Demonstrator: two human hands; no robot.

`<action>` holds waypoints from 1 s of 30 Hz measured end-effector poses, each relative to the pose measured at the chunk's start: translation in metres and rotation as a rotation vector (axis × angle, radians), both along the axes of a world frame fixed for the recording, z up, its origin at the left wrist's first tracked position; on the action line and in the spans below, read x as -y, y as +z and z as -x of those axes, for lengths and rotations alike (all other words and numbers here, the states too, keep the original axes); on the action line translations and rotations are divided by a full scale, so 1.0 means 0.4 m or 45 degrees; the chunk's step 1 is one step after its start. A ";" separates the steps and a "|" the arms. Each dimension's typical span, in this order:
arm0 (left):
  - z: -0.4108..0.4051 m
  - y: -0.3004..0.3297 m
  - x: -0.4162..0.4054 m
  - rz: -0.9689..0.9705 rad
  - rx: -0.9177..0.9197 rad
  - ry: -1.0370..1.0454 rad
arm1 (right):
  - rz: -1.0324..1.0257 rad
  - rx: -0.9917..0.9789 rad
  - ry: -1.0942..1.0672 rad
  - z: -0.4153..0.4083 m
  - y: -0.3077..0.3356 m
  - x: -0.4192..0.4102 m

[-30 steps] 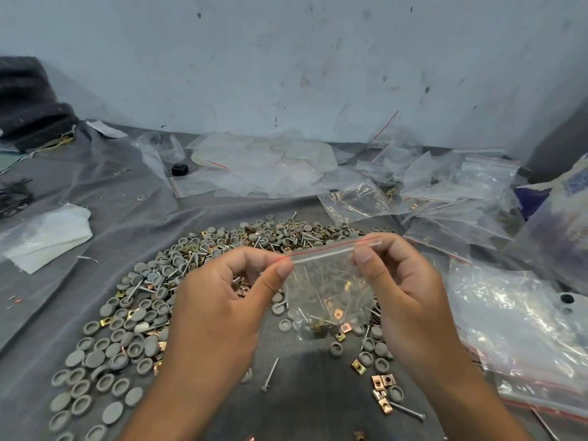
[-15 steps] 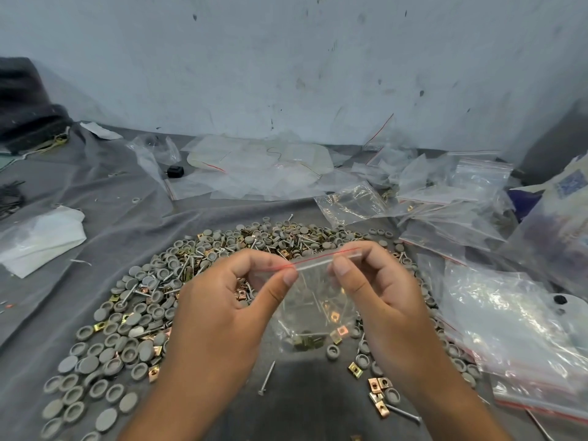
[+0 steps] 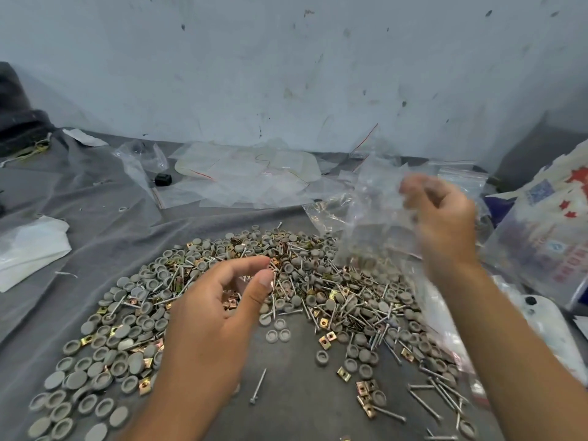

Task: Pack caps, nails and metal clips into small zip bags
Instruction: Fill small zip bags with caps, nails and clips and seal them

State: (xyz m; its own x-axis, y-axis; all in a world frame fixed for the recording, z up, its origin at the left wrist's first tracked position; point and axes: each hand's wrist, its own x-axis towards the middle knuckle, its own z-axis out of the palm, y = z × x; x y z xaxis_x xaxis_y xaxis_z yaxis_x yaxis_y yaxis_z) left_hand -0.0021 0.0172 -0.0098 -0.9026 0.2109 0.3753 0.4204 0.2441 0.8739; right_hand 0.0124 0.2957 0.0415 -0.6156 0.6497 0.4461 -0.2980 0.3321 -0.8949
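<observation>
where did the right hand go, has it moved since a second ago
Yes. The right hand swung up and right, away from the parts pile, toward the zip bags by the wall.

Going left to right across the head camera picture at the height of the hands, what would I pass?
White folded sheet → left hand → pile of caps, nails and clips → right hand → printed plastic bag.

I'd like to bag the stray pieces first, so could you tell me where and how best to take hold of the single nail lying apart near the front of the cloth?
Pinch the lone nail at mid-shank, coming straight down from above. It lies flat on the grey cloth with bare fabric all round, so fingers fit either side of the thin shaft.
</observation>
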 end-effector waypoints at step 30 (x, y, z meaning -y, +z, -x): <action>-0.044 0.004 -0.044 0.140 0.008 -0.187 | -0.481 0.857 -0.010 -0.314 -0.024 -0.091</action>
